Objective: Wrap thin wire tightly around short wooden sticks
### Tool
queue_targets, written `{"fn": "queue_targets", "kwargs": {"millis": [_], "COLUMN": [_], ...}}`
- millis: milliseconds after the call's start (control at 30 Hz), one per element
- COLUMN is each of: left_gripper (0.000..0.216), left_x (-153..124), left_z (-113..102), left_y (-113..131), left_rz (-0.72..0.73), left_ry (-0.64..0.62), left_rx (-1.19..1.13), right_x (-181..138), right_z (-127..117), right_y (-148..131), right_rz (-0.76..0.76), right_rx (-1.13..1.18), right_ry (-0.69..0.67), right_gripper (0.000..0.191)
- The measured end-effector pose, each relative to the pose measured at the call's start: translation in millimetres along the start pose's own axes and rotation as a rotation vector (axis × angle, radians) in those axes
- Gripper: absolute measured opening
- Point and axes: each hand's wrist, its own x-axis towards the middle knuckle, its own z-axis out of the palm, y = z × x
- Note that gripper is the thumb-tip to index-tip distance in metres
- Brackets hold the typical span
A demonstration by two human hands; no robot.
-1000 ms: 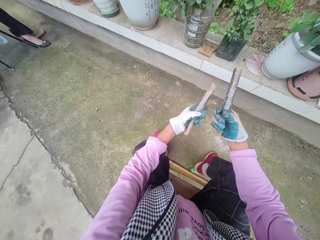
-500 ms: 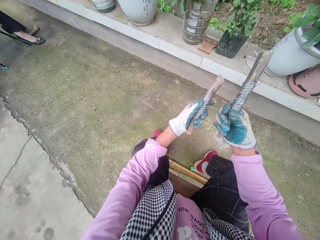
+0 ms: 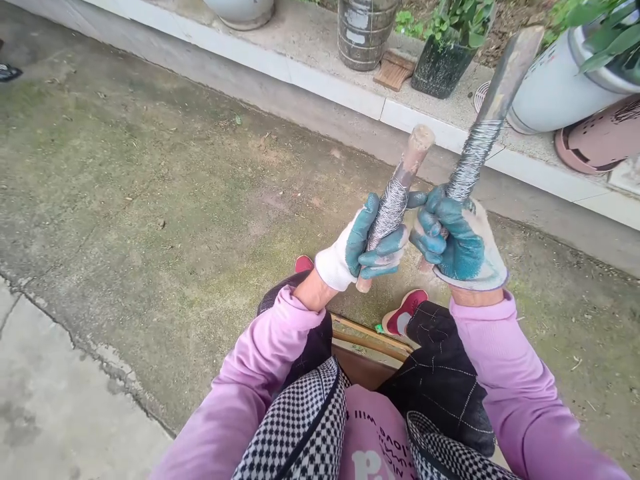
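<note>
Both my hands wear white work gloves with green-blue coated palms and fingers. My left hand [image 3: 373,243] is closed round a short wooden stick [image 3: 417,147], whose middle is wound with thin silvery wire [image 3: 391,208]. In my right hand [image 3: 455,237] I grip a longer, thicker wooden stick [image 3: 513,77], tilted up to the right. Wire coils [image 3: 475,157] wrap that stick just above my fingers. The two hands are close together, and the left fingertips come near the right fingers. Whether a strand of wire runs between the sticks I cannot tell.
A low tiled ledge [image 3: 310,77] runs across the back, holding a ribbed clear container [image 3: 364,33], a dark square planter [image 3: 443,67], a white pot [image 3: 555,93] and a pink pot [image 3: 595,137]. A small wooden block [image 3: 395,70] lies there. A person's shoe [image 3: 9,72] shows far left.
My hands have come closer together, and the sticks appear larger and nearer. The view has shifted, so the ledge and pots sit further up and left.
</note>
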Motion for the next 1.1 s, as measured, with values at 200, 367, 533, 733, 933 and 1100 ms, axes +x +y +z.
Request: {"fn": "queue_targets", "kwargs": {"millis": [200, 367, 533, 733, 933, 1100], "left_gripper": [0.065, 0.062, 0.056, 0.057, 0.058, 0.039], "left_x": [-2, 3, 3, -9, -2, 20], "left_z": [-5, -14, -21, -29, -47, -54], "left_y": [2, 2, 5, 16, 28, 41], "left_rz": [0.037, 0.140, 0.256, 0.326, 0.458, 0.489], "left_ry": [0.043, 0.072, 0.119, 0.102, 0.332, 0.624], "left_rx": [-0.094, -0.129, -0.087, 0.007, 0.176, 0.249], "right_x": [-13, -27, -34, -30, -27, -25], "right_z": [2, 10, 21, 33, 16, 3], "right_y": [3, 2, 6, -15, -34, -45], "right_rz": [0.002, 0.032, 0.058, -0.071, -0.187, -0.204], "right_rx": [-0.041, -0.105, -0.149, -0.087, -0.012, 0.009], "right_ry": [-0.004, -0.025, -0.028, 0.031, 0.095, 0.203], "right_gripper": [0.039, 0.031, 0.032, 0.032, 0.018, 0.023]}}
